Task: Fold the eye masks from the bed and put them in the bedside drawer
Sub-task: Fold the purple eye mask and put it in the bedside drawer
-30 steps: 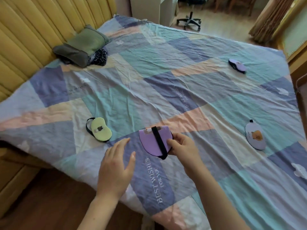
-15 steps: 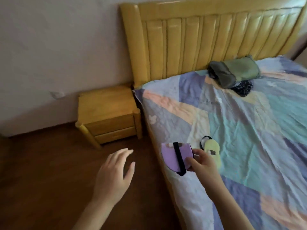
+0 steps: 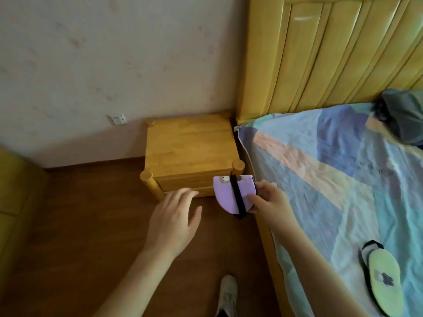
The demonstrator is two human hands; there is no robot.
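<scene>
My right hand [image 3: 269, 201] pinches a folded purple eye mask [image 3: 225, 194] with a black strap, holding it in the air in front of the wooden bedside cabinet [image 3: 190, 147]. The cabinet's drawers [image 3: 183, 185] are shut. My left hand [image 3: 175, 216] is open with fingers spread, its fingertips close to the lower drawer front. A folded green eye mask [image 3: 384, 277] with a black strap lies on the patchwork bedsheet [image 3: 343, 191] at the lower right.
The yellow padded headboard [image 3: 320, 53] rises behind the bed. A dark green pillow [image 3: 405, 115] lies at the right edge. A wall socket [image 3: 119, 119] sits left of the cabinet. Brown wooden floor [image 3: 80, 225] lies below, with my shoe [image 3: 227, 291] on it.
My view has swung left from the bed to the bedside cabinet. Both hands have come closer to the drawers, the right one carrying the purple mask off the bed.
</scene>
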